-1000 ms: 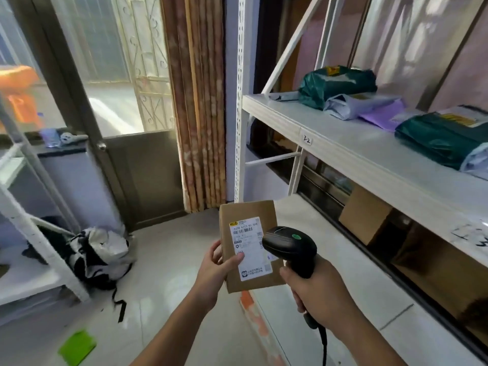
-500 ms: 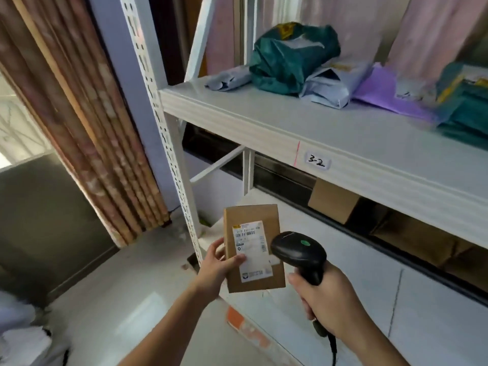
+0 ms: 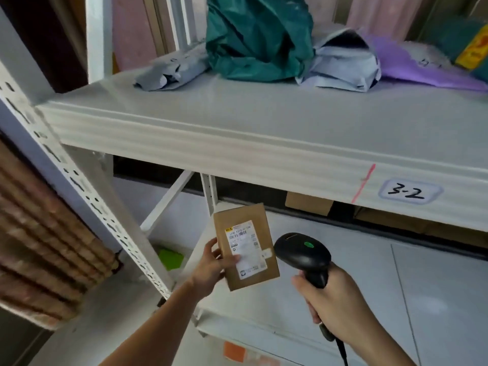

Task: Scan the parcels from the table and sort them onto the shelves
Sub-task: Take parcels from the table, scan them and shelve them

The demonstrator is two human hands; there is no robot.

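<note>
My left hand (image 3: pixel 211 268) grips a small brown cardboard parcel (image 3: pixel 260 262) with a white shipping label facing me, thumb across the label. My right hand (image 3: pixel 335 302) grips the handle of a black barcode scanner (image 3: pixel 303 253) with a green dot on top, its head just right of the parcel. Both are held below the front edge of a white shelf (image 3: pixel 237 143) marked "3-2" (image 3: pixel 406 193). On that shelf lie a green bag parcel (image 3: pixel 256 38), a grey mailer (image 3: pixel 169 71), a white-blue mailer (image 3: pixel 340 67) and a purple mailer (image 3: pixel 417 67).
A perforated white upright (image 3: pixel 87 191) slants down at the left, with a brown curtain (image 3: pixel 39 241) beyond it. The lower shelf (image 3: pixel 369 286) holds cardboard boxes (image 3: pixel 307 203) at the back. A green item (image 3: pixel 170 258) lies on the floor. The scanner cable (image 3: pixel 342 350) hangs from my right hand.
The view has swung right and closer to the shelf, which now fills the frame. Both hands keep the parcel and scanner side by side as before.
</note>
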